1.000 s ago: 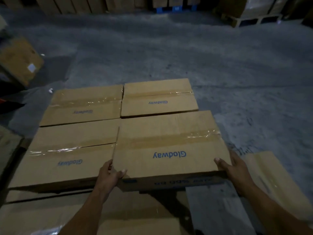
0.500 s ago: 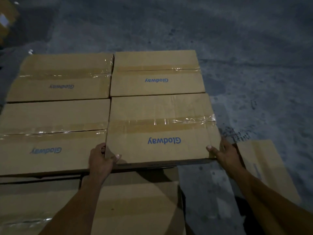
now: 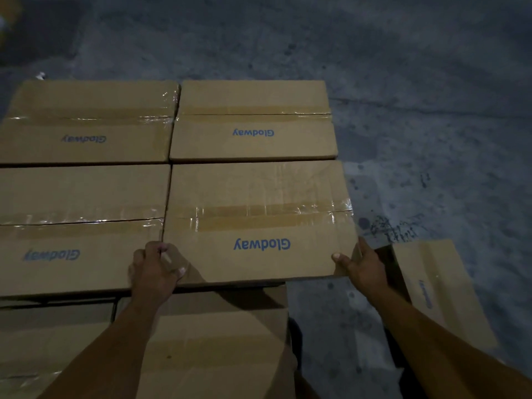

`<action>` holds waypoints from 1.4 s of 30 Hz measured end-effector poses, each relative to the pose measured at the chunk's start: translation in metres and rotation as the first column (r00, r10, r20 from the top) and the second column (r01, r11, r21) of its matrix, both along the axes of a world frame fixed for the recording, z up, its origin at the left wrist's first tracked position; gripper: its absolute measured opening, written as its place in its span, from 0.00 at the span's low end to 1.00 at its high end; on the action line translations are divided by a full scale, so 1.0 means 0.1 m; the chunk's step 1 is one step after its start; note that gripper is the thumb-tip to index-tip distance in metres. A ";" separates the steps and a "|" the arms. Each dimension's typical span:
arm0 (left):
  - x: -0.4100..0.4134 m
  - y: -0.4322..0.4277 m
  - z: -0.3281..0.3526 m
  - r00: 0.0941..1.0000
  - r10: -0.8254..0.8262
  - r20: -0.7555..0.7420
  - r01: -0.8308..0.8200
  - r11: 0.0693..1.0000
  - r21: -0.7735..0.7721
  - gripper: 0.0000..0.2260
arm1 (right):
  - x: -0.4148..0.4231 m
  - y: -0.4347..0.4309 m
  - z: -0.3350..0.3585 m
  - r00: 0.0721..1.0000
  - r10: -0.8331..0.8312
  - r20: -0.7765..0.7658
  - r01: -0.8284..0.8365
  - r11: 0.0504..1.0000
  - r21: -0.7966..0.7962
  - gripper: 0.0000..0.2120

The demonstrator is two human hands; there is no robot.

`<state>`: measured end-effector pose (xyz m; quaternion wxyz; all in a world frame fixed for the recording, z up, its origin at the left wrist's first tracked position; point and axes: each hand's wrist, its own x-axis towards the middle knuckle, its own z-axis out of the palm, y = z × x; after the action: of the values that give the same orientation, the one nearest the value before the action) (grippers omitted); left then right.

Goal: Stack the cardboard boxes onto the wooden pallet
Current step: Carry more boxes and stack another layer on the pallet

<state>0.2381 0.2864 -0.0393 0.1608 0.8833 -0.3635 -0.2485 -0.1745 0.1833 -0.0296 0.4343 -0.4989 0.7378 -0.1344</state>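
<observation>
Head-cam view looking straight down, dim light. Two bare forearms reach in from the bottom edge. Between them, nearest the viewer, a lower box sits a level below the rest, taped along its top.

The left hand grips the near-left corner of the held box, fingers & thumb curled over its top. The right hand grips the near-right corner, thumb on top, fingers down the side & mostly hidden.

The held box lies flat, w/ a clear tape strip across its middle & a blue "Glodway" logo upside down to the viewer. It fills the near-right spot of a two-by-two top layer. The near-left box is tight against its left side. The far-right box is directly behind it w/ a thin dark seam between. The far-left box is diagonal to it. All four tops look approx. level.

To the right & lower down, a side box lies just beside the right wrist. Beyond & around everything is grey, stained concrete floor.
</observation>
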 end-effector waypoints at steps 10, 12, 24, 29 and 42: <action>-0.45 0.02 0.48 0.943 -0.233 0.237 0.217 0.972 0.091 0.20 | -0.10 0.54 0.49 0.980 0.060 -0.188 -0.074 0.995 -0.069 0.38; -0.57 0.08 0.62 0.929 -0.297 0.220 0.291 0.955 0.059 0.21 | -0.15 0.75 0.62 0.975 0.052 -0.214 -0.072 0.994 -0.088 0.37; -1.68 0.25 1.86 0.690 -0.633 0.352 0.719 0.655 -0.232 0.21 | -0.73 2.01 1.77 0.916 -0.184 -0.357 0.073 0.950 -0.302 0.39; -2.59 0.35 2.28 0.509 -0.754 0.414 0.861 0.439 -0.258 0.22 | -1.29 2.56 2.10 0.850 -0.405 -0.337 0.272 0.885 -0.379 0.38; -5.40 1.03 2.59 0.113 -0.868 0.484 0.964 -0.022 -0.265 0.27 | -3.29 4.17 2.34 0.574 -0.760 -0.305 0.617 0.646 -0.449 0.36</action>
<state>-0.3019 0.3896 0.2195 0.1579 0.3504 -0.9176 -0.1014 -0.5038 0.6002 0.2044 0.0755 -0.2427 0.9265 -0.2776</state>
